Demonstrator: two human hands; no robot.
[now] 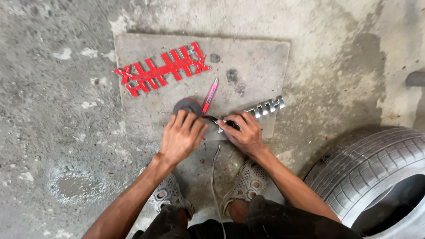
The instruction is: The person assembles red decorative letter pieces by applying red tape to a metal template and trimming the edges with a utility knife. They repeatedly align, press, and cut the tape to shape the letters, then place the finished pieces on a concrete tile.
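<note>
Left hand [180,137] presses fingers down flat on a small dark piece at the near edge of the grey slab [248,53], gripping nothing, next to a round dark disc [186,105] at its 12 o'clock. Right hand [244,132] is clenched on a thin blade [220,129] whose tip points at that piece. A chrome lettering strip [265,107] lies at 2 o'clock of the right hand; it looks light, thin, stiff and slick, likely best pinned flat or taken by its edges.
</note>
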